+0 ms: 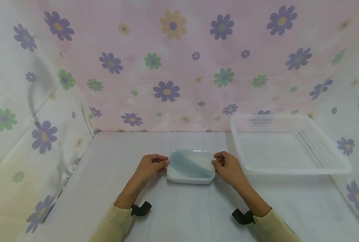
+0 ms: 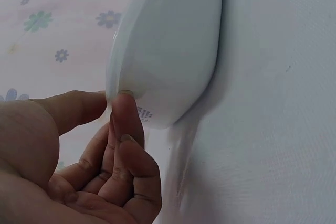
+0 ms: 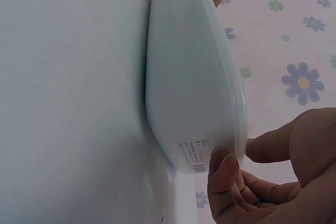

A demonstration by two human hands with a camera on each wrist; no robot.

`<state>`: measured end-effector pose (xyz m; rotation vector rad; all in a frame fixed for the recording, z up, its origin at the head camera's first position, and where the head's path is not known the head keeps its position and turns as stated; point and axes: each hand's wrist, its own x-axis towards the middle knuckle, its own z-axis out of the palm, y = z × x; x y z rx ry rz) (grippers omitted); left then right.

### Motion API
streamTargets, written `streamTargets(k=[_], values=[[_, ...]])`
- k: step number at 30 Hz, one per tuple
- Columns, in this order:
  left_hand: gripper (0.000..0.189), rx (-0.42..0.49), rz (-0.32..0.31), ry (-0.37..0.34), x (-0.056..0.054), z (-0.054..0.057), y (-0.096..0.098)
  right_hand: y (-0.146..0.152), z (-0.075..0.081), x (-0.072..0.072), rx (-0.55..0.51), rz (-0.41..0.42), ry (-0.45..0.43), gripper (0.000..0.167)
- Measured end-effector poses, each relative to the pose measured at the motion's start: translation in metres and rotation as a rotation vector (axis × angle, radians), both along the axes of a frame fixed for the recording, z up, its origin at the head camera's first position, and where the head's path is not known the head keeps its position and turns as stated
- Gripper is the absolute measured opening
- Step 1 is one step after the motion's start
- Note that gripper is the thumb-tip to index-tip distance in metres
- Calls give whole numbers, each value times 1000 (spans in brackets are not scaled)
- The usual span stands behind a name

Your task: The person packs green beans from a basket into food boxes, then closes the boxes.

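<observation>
A small white rectangular plastic container [image 1: 191, 167] sits on the white table, with a glossy, see-through-looking top. A blue-grey diagonal band [image 1: 188, 164] shows across that top; I cannot tell whether it is inside or on the lid. My left hand [image 1: 152, 165] pinches the container's left end at the rim, thumb above and fingertip under. At the opposite end, my right hand [image 1: 226, 167] pinches the rim the same way. In the right wrist view, a printed label with a barcode [image 3: 198, 168] is on the container's side.
A large white perforated basket [image 1: 270, 151] stands at the back right, just beyond my right hand. Flowered cloth [image 1: 173, 67] hangs behind the table [image 1: 113, 151] and along both sides. Black curved pieces [image 1: 141, 209] are worn at both wrists.
</observation>
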<state>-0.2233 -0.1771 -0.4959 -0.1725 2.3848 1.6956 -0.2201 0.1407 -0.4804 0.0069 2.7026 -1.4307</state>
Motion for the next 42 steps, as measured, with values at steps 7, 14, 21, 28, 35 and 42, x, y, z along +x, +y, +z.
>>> streamTargets(k=[7,14,21,28,35,42], values=[[20,21,27,-20,0,0,2,-2,0,4,23,1,55,24],[24,-32,19,51,0,0,9,-2,3,4,63,38,84,23],[50,-304,-144,418,3,-4,12,-2,-5,4,145,140,215,44],[80,-491,-430,613,3,-8,20,-6,-11,7,334,438,460,82],[84,-520,-492,558,5,-10,23,-7,-16,10,357,517,429,85],[85,-573,-492,573,5,-12,22,-7,-22,8,403,525,453,85]])
